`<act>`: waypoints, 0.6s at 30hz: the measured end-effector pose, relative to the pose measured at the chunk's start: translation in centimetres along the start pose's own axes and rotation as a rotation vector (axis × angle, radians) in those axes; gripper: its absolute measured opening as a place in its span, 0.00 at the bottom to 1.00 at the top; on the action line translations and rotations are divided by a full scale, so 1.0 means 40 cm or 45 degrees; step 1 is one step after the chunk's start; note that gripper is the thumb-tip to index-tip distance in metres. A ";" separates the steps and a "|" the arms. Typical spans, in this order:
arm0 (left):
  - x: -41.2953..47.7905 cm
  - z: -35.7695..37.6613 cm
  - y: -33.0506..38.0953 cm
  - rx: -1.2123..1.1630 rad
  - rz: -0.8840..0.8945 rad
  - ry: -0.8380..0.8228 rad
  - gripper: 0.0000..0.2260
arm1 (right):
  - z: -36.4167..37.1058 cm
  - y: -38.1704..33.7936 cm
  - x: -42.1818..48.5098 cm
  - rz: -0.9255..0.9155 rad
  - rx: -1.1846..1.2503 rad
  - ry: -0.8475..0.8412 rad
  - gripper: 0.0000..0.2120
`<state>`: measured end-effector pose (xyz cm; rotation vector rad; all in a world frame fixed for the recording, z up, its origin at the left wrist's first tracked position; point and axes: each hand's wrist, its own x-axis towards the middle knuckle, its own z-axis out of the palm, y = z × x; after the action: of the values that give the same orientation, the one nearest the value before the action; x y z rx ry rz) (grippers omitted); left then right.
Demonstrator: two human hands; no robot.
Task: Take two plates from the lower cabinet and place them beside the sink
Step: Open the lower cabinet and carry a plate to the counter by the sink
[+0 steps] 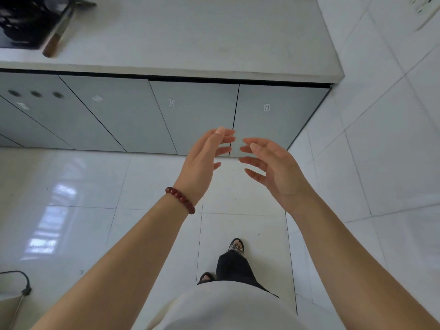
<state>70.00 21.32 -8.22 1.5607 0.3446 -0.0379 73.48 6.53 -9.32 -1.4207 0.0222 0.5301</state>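
Plainly, both hands hang in the air in front of the lower cabinet (195,115), palms facing each other and apart. The left hand (202,160) and right hand (273,167) have their fingers spread and loosely bent, and neither holds anything. They frame the seam between the cabinet's two rightmost doors, which are closed, so where the plates are cannot be told. A red bead bracelet (181,200) circles the left wrist. Above the cabinet runs the white countertop (202,44), and toward its left end lies a wooden-handled knife (58,34), beside a black stove (21,22).
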 end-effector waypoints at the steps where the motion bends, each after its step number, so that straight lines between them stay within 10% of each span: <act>1: 0.026 0.002 0.009 0.007 0.007 0.005 0.17 | -0.006 -0.011 0.027 0.000 -0.008 -0.007 0.06; 18: 0.470 -0.043 0.111 0.035 0.071 -0.168 0.13 | -0.016 -0.147 0.423 -0.013 0.069 0.169 0.08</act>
<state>88.64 26.71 -8.35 1.5853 0.1968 -0.1019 90.78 11.29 -9.46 -1.4004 0.1349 0.4232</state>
